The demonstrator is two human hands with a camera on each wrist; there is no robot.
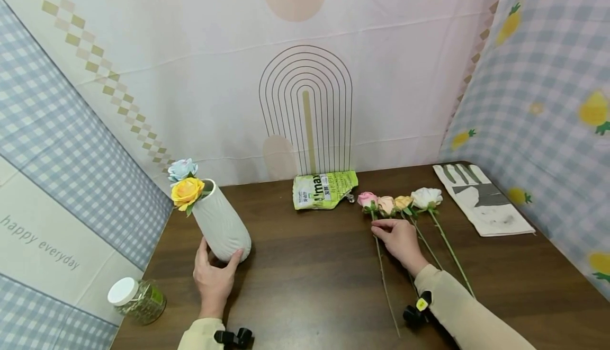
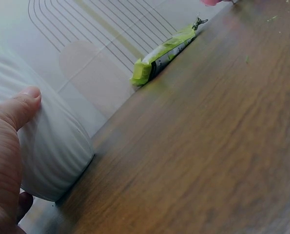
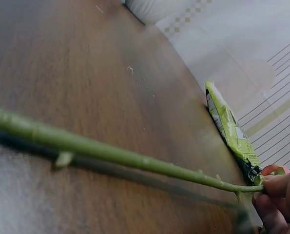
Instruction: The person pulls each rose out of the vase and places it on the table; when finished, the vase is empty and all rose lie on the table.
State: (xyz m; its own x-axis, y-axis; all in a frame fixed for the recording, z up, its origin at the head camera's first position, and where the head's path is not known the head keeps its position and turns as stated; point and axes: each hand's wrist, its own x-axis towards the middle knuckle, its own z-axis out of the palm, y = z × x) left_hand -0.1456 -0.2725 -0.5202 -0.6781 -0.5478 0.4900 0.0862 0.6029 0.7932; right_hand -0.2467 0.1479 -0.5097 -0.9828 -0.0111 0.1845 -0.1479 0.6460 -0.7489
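A white ribbed vase stands at the left of the table, with a yellow rose and a pale blue rose in its mouth. My left hand grips the vase low down, thumb on the near right side, as the left wrist view also shows. On the right, my right hand pinches the stem of a pink rose just under its bloom. Beside it lie a peach rose, an orange-yellow rose and a white rose.
A green-and-white packet lies at the back of the wooden table. A lidded clear jar stands at the front left. A folded printed cloth is at the back right. Fabric hangs behind and on both sides.
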